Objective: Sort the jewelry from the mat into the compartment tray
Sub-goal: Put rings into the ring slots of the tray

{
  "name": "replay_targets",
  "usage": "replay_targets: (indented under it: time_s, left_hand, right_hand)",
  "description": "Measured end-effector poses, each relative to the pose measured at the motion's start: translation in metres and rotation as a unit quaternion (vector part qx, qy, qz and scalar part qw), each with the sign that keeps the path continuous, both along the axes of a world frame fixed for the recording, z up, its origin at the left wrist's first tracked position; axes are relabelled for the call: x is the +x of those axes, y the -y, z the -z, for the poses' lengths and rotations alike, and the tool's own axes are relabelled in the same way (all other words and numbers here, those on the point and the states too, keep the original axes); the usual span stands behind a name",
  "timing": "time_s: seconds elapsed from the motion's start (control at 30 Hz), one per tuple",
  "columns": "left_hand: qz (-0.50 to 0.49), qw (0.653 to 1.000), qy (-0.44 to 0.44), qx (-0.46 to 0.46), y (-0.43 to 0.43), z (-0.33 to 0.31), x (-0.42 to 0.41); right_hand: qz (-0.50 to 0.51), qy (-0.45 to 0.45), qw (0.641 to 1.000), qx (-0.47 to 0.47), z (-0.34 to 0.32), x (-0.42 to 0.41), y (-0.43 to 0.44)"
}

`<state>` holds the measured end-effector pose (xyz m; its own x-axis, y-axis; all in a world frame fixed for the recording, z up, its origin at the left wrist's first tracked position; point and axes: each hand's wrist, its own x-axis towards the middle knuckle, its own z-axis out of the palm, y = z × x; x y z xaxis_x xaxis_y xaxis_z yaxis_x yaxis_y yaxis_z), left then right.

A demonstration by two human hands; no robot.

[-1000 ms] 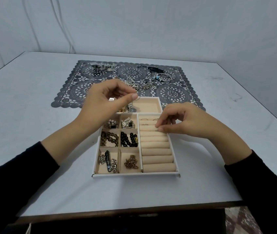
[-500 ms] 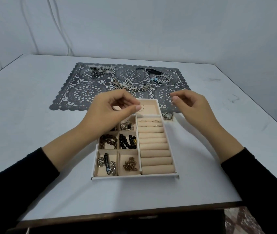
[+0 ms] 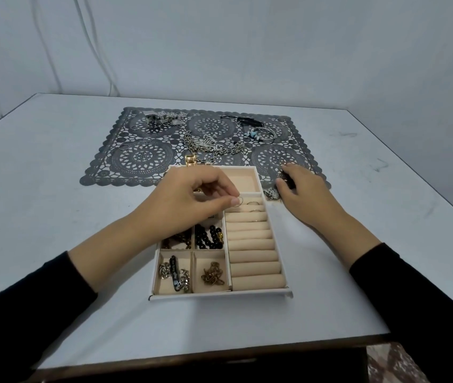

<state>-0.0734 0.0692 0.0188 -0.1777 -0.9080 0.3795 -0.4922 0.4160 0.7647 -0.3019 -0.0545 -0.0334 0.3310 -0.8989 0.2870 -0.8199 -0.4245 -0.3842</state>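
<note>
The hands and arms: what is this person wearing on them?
The left sleeve and right sleeve are long, plain and black, ending partway up the forearms. The left hand and right hand are bare: no gloves, watch or bracelet shows.

Soft, cool, rather dim light falls evenly from above the tray [image 3: 220, 295]. Faint, blurry-edged shadows lie on the table [image 3: 54, 175] under both arms, left and right of the tray. The wall [image 3: 247, 51] behind the tray reads flat grey-blue. Beyond the tray, small pieces on the mat [image 3: 142, 161] look smeared and soft. The table's edges splay outward from the tray, a wide-angle stretch. The black sleeves [image 3: 26, 299], nearer than the tray, show no detail.
</note>
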Motion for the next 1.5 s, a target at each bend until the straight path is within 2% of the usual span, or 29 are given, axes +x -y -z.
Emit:
replay_targets:
  time_s: [0.1,0.4,0.67,1.1,1.5]
  left_hand:
    - [0.012,1.0,0.009,0.019,0.0,0.0,0.001]
    - [0.044,0.992,0.12,-0.008,0.001,0.003,0.003]
    - [0.062,0.985,0.159,-0.018,0.004,0.002,0.003]
    - [0.063,0.986,0.152,0.013,0.004,0.0,0.004]
    - [0.044,0.988,0.119,0.087,0.006,-0.005,0.001]
  right_hand:
    - [0.0,-0.005,1.0,0.005,0.0,0.0,0.0]
    - [0.006,-0.009,1.0,0.008,-0.005,0.001,-0.005]
    - [0.002,-0.008,1.0,0.007,-0.006,0.0,-0.005]
    - [0.003,-0.002,1.0,0.014,-0.008,0.001,-0.007]
    - [0.002,-0.005,1.0,0.01,-0.012,0.001,-0.011]
